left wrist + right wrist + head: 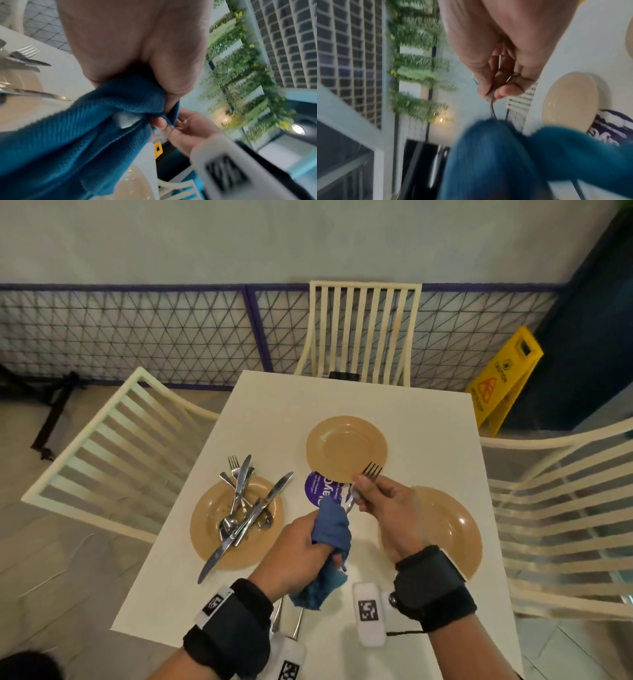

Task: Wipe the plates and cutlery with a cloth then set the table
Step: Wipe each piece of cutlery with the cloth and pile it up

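The right hand [383, 501] pinches the fork [371, 470] near its neck, tines pointing away, handle running back into the blue cloth [330, 529] bunched in the left hand's [294, 553] curled fingers

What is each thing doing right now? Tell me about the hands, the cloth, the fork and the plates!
left hand: grips the blue cloth.
blue cloth: bunched, wrapped round the fork's handle.
right hand: holds the fork.
fork: lifted, tines up.
left plate: dirty, piled with cutlery.
far plate: bare.
right plate: bare.
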The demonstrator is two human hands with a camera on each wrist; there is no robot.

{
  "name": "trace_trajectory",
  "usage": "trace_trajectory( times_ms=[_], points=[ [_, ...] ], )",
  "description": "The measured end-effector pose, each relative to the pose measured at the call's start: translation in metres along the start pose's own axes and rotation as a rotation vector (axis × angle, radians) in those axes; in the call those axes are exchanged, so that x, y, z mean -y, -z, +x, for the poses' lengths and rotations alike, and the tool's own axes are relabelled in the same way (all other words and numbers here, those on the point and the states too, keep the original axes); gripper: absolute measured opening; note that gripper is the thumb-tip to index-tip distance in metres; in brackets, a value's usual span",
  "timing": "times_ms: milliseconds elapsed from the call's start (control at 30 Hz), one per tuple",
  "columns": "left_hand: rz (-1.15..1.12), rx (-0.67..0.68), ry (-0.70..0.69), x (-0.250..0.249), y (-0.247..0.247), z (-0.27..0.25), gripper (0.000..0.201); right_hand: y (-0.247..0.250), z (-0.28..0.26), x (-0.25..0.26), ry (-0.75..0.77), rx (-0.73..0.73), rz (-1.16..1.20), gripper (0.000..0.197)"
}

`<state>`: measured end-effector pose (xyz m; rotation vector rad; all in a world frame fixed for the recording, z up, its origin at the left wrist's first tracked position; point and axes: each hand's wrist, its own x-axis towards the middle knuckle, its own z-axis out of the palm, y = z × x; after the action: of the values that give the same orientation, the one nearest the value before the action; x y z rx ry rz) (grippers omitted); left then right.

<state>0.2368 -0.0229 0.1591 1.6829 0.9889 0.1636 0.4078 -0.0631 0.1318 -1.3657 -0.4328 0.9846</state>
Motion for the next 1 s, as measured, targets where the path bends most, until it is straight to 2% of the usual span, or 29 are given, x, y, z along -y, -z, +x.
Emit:
trace_trajectory(
  times_ms=[100,167,367,433,600,867,1000],
  points=[
    [0.042,0.102,0.043,0.026,0.02,-0.014,0.01,0.017,0.023,0.012,0.019,-0.151,0.071,0.015],
    [0.095,0.098,0.073,0.048,0.043,-0.019,0.011,0.023,0.032,0.004,0.017,-0.189,0.075,0.018],
    [0.0,-0.043,0.213,0.082,0.11,-0.022,0.01,0.001,0.026,-0.073,-0.18,-0.176,-0.134,0.012],
    [-0.036,-0.092,0.235,0.087,0.125,-0.019,0.008,-0.009,0.02,-0.102,-0.243,-0.155,-0.23,0.015],
    [-0.13,-0.112,0.283,0.096,0.144,-0.012,0.011,-0.035,0.013,-0.161,-0.344,-0.119,-0.472,0.006],
    [-0.125,-0.108,0.305,0.119,0.175,-0.008,0.017,-0.064,0.019,-0.185,-0.393,-0.086,-0.851,0.002],
    [-0.175,-0.112,0.317,0.126,0.188,-0.006,0.005,-0.07,0.018,-0.186,-0.402,-0.07,-1.039,0.019]
  ],
)
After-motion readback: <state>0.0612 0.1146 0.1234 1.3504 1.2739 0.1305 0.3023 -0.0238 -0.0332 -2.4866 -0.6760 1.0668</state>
